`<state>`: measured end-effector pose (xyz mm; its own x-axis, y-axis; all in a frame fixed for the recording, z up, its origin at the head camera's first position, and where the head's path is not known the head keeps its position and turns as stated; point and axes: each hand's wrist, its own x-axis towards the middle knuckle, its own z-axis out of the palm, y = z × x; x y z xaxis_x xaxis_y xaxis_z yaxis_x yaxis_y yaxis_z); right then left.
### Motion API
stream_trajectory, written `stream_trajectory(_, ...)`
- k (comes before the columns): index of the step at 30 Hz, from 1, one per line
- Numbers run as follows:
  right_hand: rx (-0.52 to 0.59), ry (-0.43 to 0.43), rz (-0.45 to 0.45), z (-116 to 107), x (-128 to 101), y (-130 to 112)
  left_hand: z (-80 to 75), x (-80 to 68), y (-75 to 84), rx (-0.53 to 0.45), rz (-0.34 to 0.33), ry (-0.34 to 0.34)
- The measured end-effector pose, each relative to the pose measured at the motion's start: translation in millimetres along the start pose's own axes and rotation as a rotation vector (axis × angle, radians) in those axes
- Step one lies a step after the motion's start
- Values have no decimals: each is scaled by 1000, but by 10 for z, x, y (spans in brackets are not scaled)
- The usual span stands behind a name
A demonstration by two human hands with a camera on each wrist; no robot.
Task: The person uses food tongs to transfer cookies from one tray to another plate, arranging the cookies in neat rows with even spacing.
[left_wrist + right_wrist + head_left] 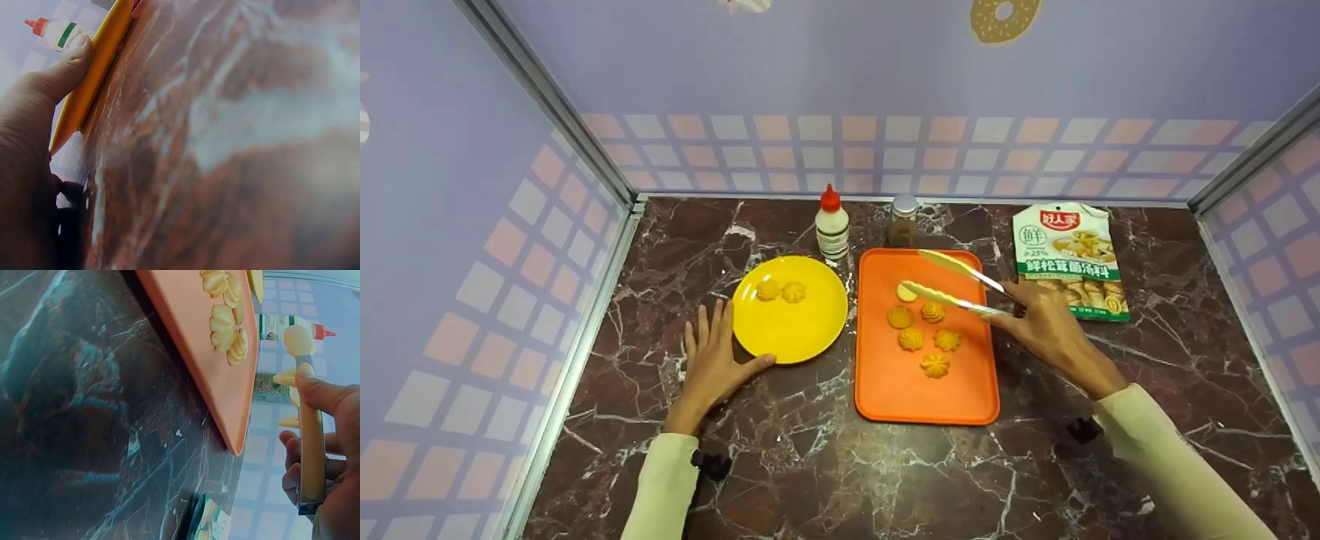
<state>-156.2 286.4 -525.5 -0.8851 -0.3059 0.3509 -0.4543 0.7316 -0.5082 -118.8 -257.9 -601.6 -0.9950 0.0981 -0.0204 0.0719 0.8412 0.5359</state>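
Note:
My left hand [712, 367] lies at the left of a round yellow plate [795, 337], fingers straight and spread, thumb on the near rim. Two cookies [793, 292] sit side by side toward the plate's back. In my right hand [1050, 322] I grip metal tongs [979, 309] with yellowish tips, their arms apart. The tongs reach over an orange tray [926, 401] holding several piped cookies [935, 366]. The lower tip overlaps a pale round cookie [907, 295] at the back of the group. Seen from the right wrist, the thumb presses along the tongs [312, 455].
Behind the plate stands a squeeze bottle [832, 229] with a red cap. A small jar [902, 221] with a grey lid is just behind the tray. A green and white food packet [1069, 259] lies right of the tray, by the right hand. Walls enclose the marbled table [810, 465].

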Motion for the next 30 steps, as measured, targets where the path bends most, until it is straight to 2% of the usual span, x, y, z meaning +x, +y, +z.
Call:
stream_trajectory(5, -32, 1, -44, -31, -48, 47, 4, -2, -3, 1, -1, 0)
stream_trajectory(14, -15, -12, -80, -112, -108, 86, 5, -3, -12, 0, 6, 5)
stream_trajectory(21, -21, -52, -64, -172, -138, 114, 5, -3, -17, 2, 3, -3)
stream_trajectory(30, -97, -91, -82, -232, -124, 147, -4, 1, -7, 9, 1, -3)
